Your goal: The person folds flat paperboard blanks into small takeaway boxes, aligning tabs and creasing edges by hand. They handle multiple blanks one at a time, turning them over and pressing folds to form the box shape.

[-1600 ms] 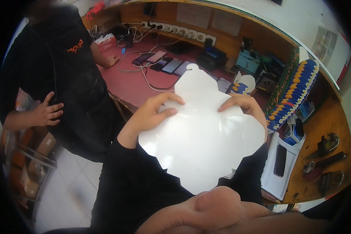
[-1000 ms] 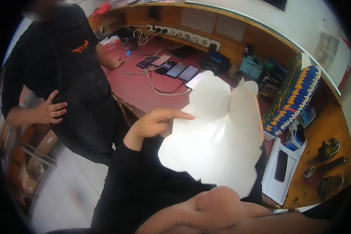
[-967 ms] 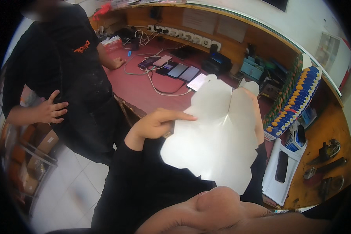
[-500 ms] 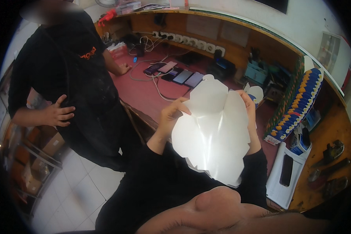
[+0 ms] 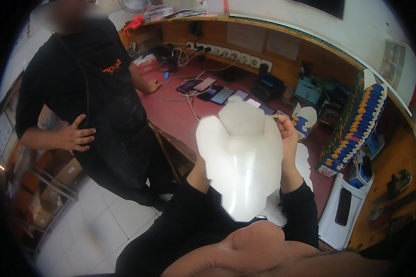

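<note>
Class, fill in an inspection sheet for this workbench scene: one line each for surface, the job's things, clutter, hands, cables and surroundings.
Surface: dark red worktop, wooden ledge behind it.
Job's things: white cut-out sheet, bent into a curve, held up in front of the person.
Clutter: row of phones lying flat, blue-and-yellow stacked packets, white flat box, tools on the wooden side shelf.
Hands: right hand grips the sheet's right edge; left hand hidden behind the sheet.
Cables: pale cable looping across the worktop from a row of sockets.
Surroundings: second person in black standing at left, white tiled floor.
</note>
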A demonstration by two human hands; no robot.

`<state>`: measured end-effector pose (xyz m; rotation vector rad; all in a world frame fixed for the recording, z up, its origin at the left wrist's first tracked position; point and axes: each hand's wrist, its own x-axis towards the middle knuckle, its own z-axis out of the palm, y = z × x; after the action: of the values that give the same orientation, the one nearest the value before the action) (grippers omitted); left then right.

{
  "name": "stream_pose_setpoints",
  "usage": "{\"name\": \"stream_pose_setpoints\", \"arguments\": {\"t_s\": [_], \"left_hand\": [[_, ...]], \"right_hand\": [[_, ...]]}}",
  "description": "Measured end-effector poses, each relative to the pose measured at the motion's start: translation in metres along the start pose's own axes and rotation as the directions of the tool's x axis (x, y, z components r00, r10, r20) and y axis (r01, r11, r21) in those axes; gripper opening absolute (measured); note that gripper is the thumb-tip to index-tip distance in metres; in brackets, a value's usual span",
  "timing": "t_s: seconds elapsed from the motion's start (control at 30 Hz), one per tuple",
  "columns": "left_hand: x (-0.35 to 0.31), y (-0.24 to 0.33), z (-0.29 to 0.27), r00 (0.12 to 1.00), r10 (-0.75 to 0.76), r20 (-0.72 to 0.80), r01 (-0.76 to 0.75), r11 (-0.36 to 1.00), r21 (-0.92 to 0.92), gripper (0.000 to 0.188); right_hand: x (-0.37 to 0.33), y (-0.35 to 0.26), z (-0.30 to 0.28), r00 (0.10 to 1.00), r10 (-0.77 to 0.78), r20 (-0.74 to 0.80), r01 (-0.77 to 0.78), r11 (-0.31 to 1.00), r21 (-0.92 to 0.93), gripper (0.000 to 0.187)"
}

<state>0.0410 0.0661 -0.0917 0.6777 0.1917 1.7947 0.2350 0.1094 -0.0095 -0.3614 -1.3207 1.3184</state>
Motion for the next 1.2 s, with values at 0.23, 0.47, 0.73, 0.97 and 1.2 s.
{"name": "stream_pose_setpoints", "arguments": {"t_s": [0.23, 0.47, 0.73, 0.97, 1.2], "left_hand": [[0.001, -0.006, -0.067, 0.980, 0.037, 0.197, -0.050, 0.997, 0.062, 0.057], [0.003, -0.006, -0.009, 0.980, -0.055, 0.189, 0.048, 0.998, 0.040, 0.041], [0.005, 0.007, 0.037, 0.994, 0.100, -0.031, -0.085, 0.944, 0.319, 0.017], [0.009, 0.037, 0.027, 0.923, 0.371, -0.105, -0.174, 0.642, 0.747, 0.027], [-0.034, 0.060, 0.075, 0.973, -0.050, 0.225, -0.001, 0.975, 0.221, 0.047]], "right_hand": [[0.007, 0.012, -0.015, 0.958, 0.180, 0.223, -0.241, 0.928, 0.285, 0.014], [0.012, 0.015, -0.028, 0.927, 0.282, 0.248, -0.340, 0.909, 0.240, 0.011], [0.018, 0.014, -0.035, 0.942, 0.223, 0.252, -0.279, 0.936, 0.216, 0.008], [0.016, 0.008, -0.026, 0.905, -0.424, -0.032, 0.409, 0.890, -0.203, 0.010], [-0.012, -0.025, -0.002, 0.338, -0.744, 0.577, 0.855, -0.014, -0.519, 0.027]]}}
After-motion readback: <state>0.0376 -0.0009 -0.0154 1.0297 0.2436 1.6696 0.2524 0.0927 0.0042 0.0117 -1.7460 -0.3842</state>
